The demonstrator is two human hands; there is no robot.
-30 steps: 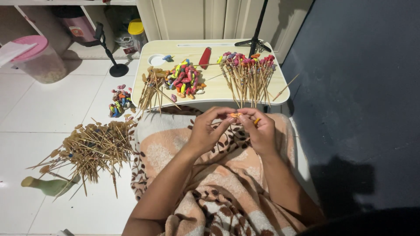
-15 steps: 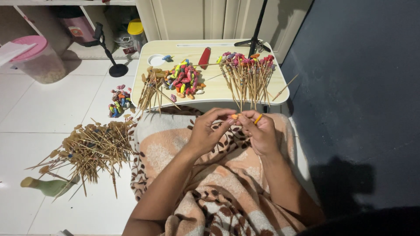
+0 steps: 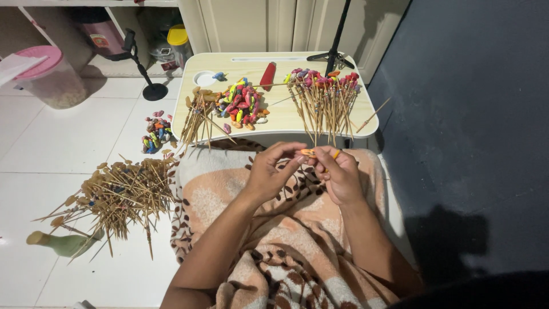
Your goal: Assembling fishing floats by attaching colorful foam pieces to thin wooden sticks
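My left hand (image 3: 271, 171) and my right hand (image 3: 342, 173) meet over my lap, just in front of the small table (image 3: 274, 123). Between their fingertips they pinch a small orange balloon (image 3: 309, 153); an orange bit also shows at the right hand's fingers. On the table lie a heap of coloured balloons (image 3: 240, 106), a bundle of bare wooden sticks (image 3: 197, 117) at the left, and sticks tipped with coloured balloons (image 3: 323, 97) at the right. A patterned orange blanket (image 3: 274, 240) covers my legs.
On the white floor at left lie a big pile of sticks (image 3: 120, 194), a green bottle (image 3: 63, 243) and a small heap of balloons (image 3: 157, 134). A red tube (image 3: 267, 76), a white dish (image 3: 204, 78), a tripod (image 3: 333, 54) and a pink-lidded tub (image 3: 48, 80) stand farther back.
Both hands have stayed over the lap with only small finger movements on the orange balloon. Nothing else has moved.
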